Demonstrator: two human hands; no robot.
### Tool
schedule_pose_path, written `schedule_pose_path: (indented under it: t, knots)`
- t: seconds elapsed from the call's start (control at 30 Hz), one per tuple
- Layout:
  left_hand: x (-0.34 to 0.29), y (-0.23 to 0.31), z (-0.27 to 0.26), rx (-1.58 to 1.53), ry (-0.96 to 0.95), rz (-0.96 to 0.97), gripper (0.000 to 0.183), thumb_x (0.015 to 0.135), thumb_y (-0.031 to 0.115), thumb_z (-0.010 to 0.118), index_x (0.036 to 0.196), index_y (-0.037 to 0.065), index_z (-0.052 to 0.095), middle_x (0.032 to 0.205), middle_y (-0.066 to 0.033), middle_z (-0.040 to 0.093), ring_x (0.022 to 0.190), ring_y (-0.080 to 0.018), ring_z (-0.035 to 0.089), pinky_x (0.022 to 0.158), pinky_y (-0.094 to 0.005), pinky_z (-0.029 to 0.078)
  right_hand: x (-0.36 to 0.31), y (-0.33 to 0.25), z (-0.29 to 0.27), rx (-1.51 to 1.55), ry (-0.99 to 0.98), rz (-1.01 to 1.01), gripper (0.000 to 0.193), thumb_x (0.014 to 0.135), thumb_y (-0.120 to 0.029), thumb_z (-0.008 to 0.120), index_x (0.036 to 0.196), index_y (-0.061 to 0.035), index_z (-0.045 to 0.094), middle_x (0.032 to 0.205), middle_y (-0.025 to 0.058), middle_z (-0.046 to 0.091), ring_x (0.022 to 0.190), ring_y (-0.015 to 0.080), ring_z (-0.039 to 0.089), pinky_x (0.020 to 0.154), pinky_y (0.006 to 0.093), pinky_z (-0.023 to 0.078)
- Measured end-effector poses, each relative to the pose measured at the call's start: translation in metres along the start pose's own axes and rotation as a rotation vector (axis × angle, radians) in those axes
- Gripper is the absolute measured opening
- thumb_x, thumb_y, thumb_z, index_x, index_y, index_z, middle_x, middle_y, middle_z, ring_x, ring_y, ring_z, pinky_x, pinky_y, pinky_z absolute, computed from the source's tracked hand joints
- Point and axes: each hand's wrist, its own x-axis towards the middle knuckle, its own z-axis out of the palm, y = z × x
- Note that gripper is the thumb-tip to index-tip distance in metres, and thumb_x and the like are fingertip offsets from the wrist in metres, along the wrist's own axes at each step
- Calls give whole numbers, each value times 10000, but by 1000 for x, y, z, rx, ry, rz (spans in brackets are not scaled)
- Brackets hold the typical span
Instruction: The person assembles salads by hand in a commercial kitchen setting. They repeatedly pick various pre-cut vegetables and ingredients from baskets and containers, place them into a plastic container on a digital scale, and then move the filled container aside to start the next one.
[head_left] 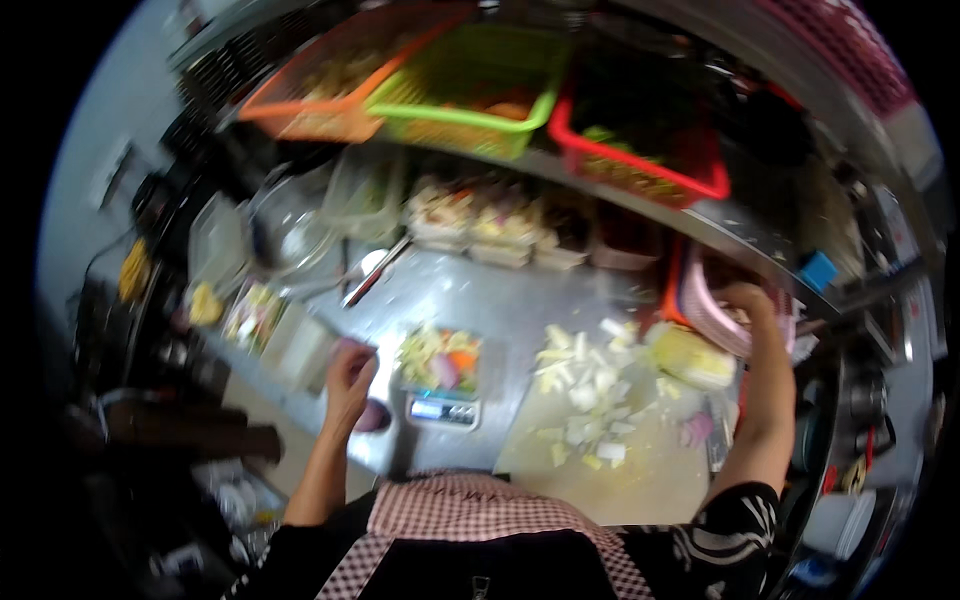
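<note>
My left hand (350, 378) is over the left part of the steel counter, its fingers bent and smeared by motion. Something purplish shows at its fingertips; I cannot make out whether it is held. Close beside the wrist sits a purple onion (373, 416). On a small digital scale (443, 412) rests a clear tray of cut vegetables (440, 360), with pale, orange and purple pieces. My right hand (744, 298) reaches into a pink basket (711, 305) at the right, its fingers hidden there. Just below that basket lies a cut napa cabbage (690, 357).
Chopped white pieces (592, 390) cover part of the cutting board (560, 480). A knife (376, 272) lies farther back, before tubs of ingredients (500, 225). Orange, green (450, 135) and red baskets (650, 180) stand on the shelf above. Clear containers (300, 345) line the left edge.
</note>
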Motion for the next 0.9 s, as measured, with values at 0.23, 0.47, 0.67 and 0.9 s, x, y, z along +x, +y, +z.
schedule_pose_path:
  t: [0.23, 0.47, 0.67, 0.9]
  knots:
    - [-3, 64, 39, 227, -162, 242, 274, 859, 62, 685, 1133, 60, 672, 1108, -132, 671, 1027, -285, 640, 873, -377, 514, -10, 66, -25, -227, 544, -220, 194, 855, -113, 691, 1001, 10, 727, 831, 97, 699, 665, 254, 631, 653, 384, 510]
    - [21, 51, 75, 605, -328, 628, 347, 719, 8, 706, 1055, 89, 678, 1136, -94, 632, 1046, -323, 568, 898, -427, 487, -87, 11, 3, -424, 783, -525, 162, 819, -41, 628, 940, -9, 731, 921, 165, 691, 839, 344, 640, 761, 419, 506]
    - [35, 45, 61, 552, -450, 557, 253, 741, 16, 669, 981, 95, 691, 1102, -74, 627, 1057, -310, 558, 897, -419, 479, -127, -6, 4, -460, 909, -749, 229, 748, 82, 587, 926, 7, 711, 917, 160, 672, 875, 349, 657, 767, 392, 510]
    - [31, 60, 62, 695, -554, 687, 372, 727, 38, 691, 1085, 132, 653, 1079, -53, 629, 1049, -294, 577, 896, -422, 472, -191, -74, 43, -378, 1011, -858, 257, 737, 150, 598, 927, 10, 700, 1023, 127, 676, 885, 296, 657, 808, 351, 524]
